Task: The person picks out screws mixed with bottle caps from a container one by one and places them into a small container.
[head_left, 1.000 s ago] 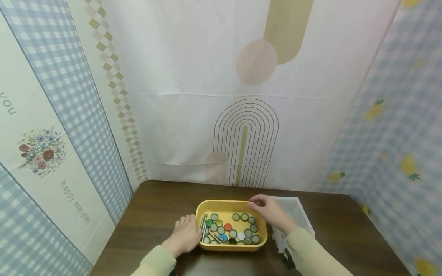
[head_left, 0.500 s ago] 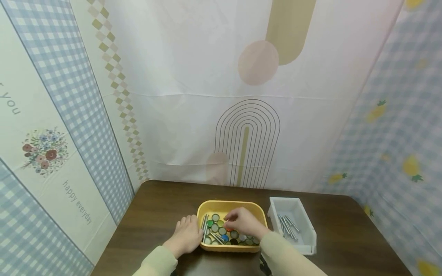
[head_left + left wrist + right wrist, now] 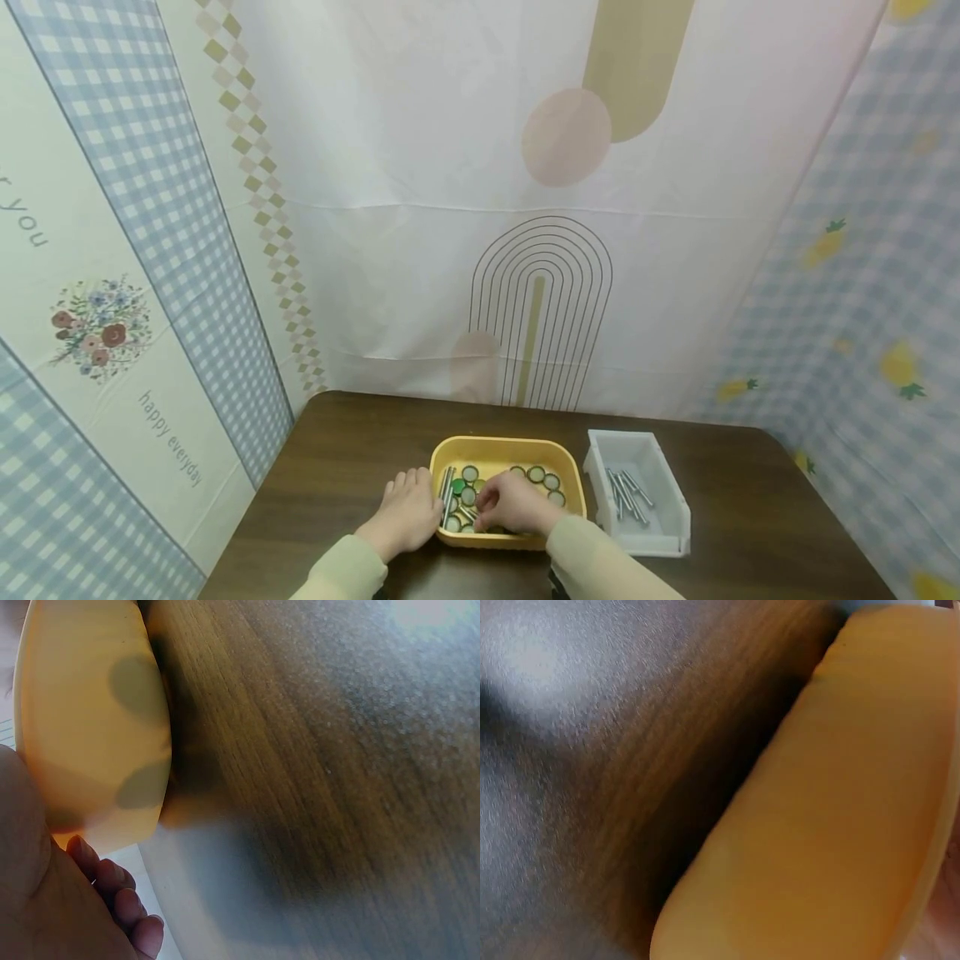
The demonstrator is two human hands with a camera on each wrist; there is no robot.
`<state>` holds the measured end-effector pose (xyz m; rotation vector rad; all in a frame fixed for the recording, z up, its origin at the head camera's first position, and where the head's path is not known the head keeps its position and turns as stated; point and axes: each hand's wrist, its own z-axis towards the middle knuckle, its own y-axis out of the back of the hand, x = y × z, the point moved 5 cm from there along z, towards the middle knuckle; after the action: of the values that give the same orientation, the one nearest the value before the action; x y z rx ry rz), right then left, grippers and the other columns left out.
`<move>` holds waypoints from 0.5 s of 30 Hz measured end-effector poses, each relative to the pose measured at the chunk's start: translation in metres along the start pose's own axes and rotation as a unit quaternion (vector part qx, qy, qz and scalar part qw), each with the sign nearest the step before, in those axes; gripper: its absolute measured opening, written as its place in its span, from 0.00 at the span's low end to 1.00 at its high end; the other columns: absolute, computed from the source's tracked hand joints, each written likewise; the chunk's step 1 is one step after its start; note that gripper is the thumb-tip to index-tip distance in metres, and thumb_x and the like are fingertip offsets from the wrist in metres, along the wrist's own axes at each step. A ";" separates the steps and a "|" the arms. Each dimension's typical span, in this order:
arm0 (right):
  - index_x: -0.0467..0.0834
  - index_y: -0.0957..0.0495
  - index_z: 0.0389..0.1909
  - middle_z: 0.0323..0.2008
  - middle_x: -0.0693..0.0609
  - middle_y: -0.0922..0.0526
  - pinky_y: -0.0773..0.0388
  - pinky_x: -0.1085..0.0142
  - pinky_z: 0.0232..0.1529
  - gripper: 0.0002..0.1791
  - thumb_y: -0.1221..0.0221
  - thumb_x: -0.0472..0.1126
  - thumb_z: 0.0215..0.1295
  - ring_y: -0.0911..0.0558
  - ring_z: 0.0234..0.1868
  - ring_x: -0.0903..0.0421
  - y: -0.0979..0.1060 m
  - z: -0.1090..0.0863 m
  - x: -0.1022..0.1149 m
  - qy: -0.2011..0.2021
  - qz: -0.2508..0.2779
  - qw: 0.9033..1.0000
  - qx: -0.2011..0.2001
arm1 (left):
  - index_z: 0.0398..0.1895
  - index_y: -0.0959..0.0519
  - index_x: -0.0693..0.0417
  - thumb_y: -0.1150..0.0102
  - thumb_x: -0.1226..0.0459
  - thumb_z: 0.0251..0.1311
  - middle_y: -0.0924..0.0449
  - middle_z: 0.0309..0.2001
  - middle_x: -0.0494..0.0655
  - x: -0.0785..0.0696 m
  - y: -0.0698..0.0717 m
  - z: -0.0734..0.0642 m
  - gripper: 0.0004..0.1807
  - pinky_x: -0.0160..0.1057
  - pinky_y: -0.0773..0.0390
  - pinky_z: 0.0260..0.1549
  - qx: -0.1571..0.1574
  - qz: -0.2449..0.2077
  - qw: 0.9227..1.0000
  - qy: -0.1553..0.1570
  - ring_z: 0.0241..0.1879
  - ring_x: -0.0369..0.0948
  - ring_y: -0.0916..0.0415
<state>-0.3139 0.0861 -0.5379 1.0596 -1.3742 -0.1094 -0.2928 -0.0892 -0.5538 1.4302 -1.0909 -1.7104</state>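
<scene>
A yellow plastic basin point(image 3: 491, 446) stands on the table, holding several bottle caps point(image 3: 470, 473) and slim silver metal rods point(image 3: 447, 493). Some rods lean along its left wall; others lie among the caps. My left hand point(image 3: 405, 510) rests against the basin's left side, fingers extended; the left wrist view shows its fingertips point(image 3: 129, 904) by the outer wall. Inside the basin, my right hand point(image 3: 516, 504) is lowered with bent fingers, fingertips right at the rods near the front. I cannot tell whether it pinches one. The basin's wall mostly hides this hand in the right wrist view.
To the right of the basin is a white translucent bin point(image 3: 671, 483) with several similar metal rods point(image 3: 628, 495) in it. The dark wooden table point(image 3: 360, 433) meets a patterned cloth backdrop point(image 3: 390, 275) at the back, with cloth at both sides.
My right hand has moved left from between the white bin and the basin, then down among the caps and rods. The left hand keeps its place at the basin's side.
</scene>
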 end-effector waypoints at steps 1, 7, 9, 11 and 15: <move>0.44 0.17 0.29 0.23 0.59 0.21 0.25 0.66 0.30 0.10 0.26 0.38 0.46 0.22 0.26 0.62 -0.001 0.001 -0.001 0.004 -0.008 1.000 -0.002 | 0.36 0.34 0.56 0.50 0.58 0.61 0.39 0.32 0.49 0.000 0.000 0.000 0.11 0.51 0.39 0.38 0.000 0.000 1.000 0.000 0.36 0.48 0.40; 0.45 0.17 0.29 0.24 0.60 0.22 0.26 0.68 0.31 0.10 0.26 0.38 0.45 0.25 0.26 0.64 -0.005 0.002 -0.003 0.018 -0.038 0.999 -0.009 | 0.35 0.35 0.55 0.51 0.58 0.61 0.39 0.32 0.49 -0.002 0.003 -0.002 0.10 0.50 0.39 0.38 0.008 0.000 1.000 0.006 0.36 0.48 0.41; 0.44 0.17 0.30 0.24 0.59 0.23 0.27 0.68 0.31 0.10 0.27 0.37 0.46 0.25 0.27 0.64 -0.006 0.002 -0.002 0.017 -0.046 0.999 -0.008 | 0.35 0.35 0.55 0.51 0.58 0.62 0.39 0.32 0.48 -0.004 0.005 -0.003 0.10 0.50 0.39 0.38 0.011 0.001 1.000 0.007 0.36 0.47 0.41; 0.44 0.18 0.30 0.24 0.58 0.23 0.27 0.68 0.31 0.10 0.27 0.36 0.46 0.26 0.26 0.64 -0.006 0.001 -0.001 0.014 -0.049 0.999 -0.006 | 0.35 0.35 0.56 0.51 0.59 0.62 0.39 0.32 0.48 -0.005 0.006 -0.004 0.10 0.50 0.39 0.38 0.013 -0.002 1.000 0.008 0.36 0.47 0.41; 0.43 0.18 0.29 0.23 0.58 0.23 0.27 0.68 0.31 0.10 0.28 0.35 0.47 0.26 0.26 0.64 -0.007 0.000 0.002 0.007 -0.049 0.999 -0.001 | 0.35 0.35 0.56 0.51 0.59 0.62 0.39 0.32 0.48 -0.006 0.007 -0.005 0.09 0.50 0.40 0.37 0.013 -0.003 1.000 0.008 0.35 0.47 0.41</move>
<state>-0.3102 0.0812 -0.5411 1.1234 -1.3095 -0.1751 -0.2872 -0.0880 -0.5451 1.4612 -1.1049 -1.6925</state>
